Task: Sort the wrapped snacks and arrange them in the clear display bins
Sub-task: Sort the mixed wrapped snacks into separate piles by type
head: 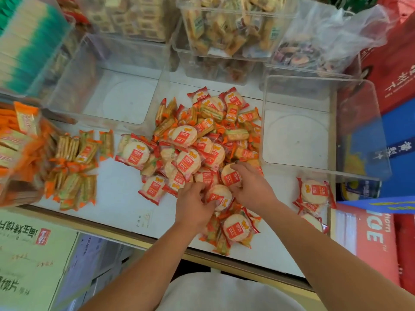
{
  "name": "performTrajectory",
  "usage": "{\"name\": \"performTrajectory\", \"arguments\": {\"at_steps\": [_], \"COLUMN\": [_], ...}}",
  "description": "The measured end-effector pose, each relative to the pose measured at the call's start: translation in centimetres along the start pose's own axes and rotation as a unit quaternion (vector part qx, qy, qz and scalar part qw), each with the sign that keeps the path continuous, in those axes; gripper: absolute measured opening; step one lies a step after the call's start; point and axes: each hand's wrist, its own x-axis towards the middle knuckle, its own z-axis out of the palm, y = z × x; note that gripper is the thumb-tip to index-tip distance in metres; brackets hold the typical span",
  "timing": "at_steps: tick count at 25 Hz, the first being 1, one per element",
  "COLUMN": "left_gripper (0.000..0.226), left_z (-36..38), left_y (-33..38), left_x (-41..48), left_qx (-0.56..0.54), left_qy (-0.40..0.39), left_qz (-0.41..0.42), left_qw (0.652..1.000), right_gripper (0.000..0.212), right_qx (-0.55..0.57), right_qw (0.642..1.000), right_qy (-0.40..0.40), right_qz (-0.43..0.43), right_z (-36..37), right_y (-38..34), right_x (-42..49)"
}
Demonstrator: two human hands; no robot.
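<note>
Both forearms reach forward, palms down, at near edge of snack pile [202, 149] on worktop [121, 198]. Left hand [193, 205] curls fingers round round packet [219, 197]. Right hand [252, 187] pinches second packet [230, 177], thumb on top. Clear bin [323, 131] right of pile.

White tabletop [125, 198], surface lightly marked, its near edge trimmed in tan. Below the near left corner stands a pale green carton [33, 254] with red and grey printing. Past the right edge are stacked red cartons [370, 241] and a blue box [402, 135] with white lettering. Lighting is bright and even, without hard shadows.
</note>
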Motion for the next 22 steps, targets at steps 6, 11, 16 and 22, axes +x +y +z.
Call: {"name": "performTrajectory", "arguments": {"at_steps": [6,11,16,22], "left_gripper": [0.032,0.031,0.03,0.024], "left_z": [-4.6,-4.6,-2.5,3.0], "left_y": [-0.4,-0.1,-0.3,5.8], "left_x": [-3.2,-4.3,-5.0,-8.4], "left_qx": [-0.208,-0.279,-0.303,-0.306], "left_qy": [0.102,0.121,0.105,-0.044], "left_qz": [-0.068,-0.093,-0.151,-0.138], "left_qw": [0.971,0.948,0.935,0.941], "right_gripper": [0.08,0.056,0.024,0.025], "right_qx": [-0.068,-0.174,-0.003,0.249], "right_qw": [0.998,0.985,0.995,0.914], "right_qy": [0.002,0.023,0.103,0.225], "right_qz": [0.014,-0.002,0.006,0.228], "right_z": [1.6,0.5,-2.2,-4.0], "right_y": [-0.1,-1.1,-0.1,8.2], "right_x": [1.4,1.5,-3.2,-14.6]}}
